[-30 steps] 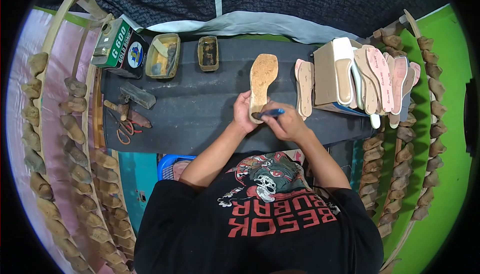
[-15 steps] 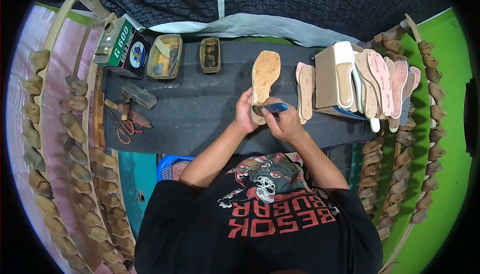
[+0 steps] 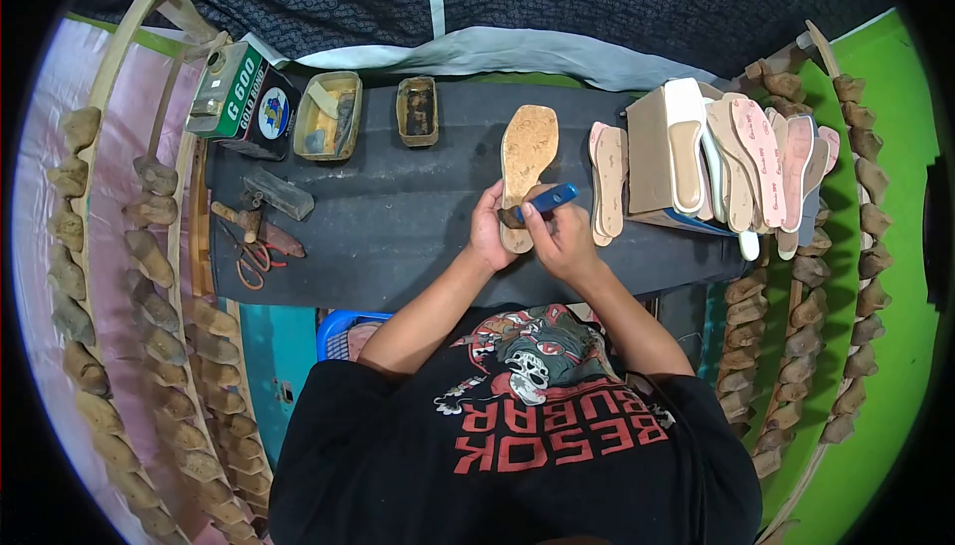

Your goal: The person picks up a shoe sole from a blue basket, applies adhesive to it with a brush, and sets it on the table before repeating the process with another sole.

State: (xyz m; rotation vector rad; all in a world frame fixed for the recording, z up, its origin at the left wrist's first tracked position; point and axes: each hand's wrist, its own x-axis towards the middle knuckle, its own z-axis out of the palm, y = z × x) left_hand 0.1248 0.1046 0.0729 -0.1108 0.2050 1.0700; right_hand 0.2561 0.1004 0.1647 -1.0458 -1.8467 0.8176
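- Insole (image 3: 529,139): located over the middle of the desk (image 3: 398,222), in front of the person. The mottled brown face is turned up; the broad end points away from the person and the narrow end points toward the body.
- Left hand (image 3: 488,229): clamped on the insole at its left edge, near the narrow end.
- Right hand (image 3: 563,242): clamped on a blue-handled tool (image 3: 554,200), with the thumb along the near side. The handle points up and to the right.
- Tool tip: dark, at the narrow part of the insole, close to the left hand – exact contact is too small to confirm.
- Right side of desk: a small stack of insoles (image 3: 608,187) lies just beside the cardboard box (image 3: 652,162). The box carries many more soles (image 3: 761,162), pale, pink and tan, leaning out over its right side.
- Far side of desk, from left: green-and-black can (image 3: 242,92) marked "G 600", larger tray (image 3: 323,153) with items inside, smaller tray (image 3: 419,140) with a dark-stained interior. The trays stand apart.
- Left side of desk: dark block (image 3: 281,194), wooden-handled tool (image 3: 229,213) and scissors (image 3: 246,275) with orange loops, grouped near one another.
- Both flanks: racks of brown foot-shaped forms (image 3: 151,259) – arranged in rows, well apart from the hands.
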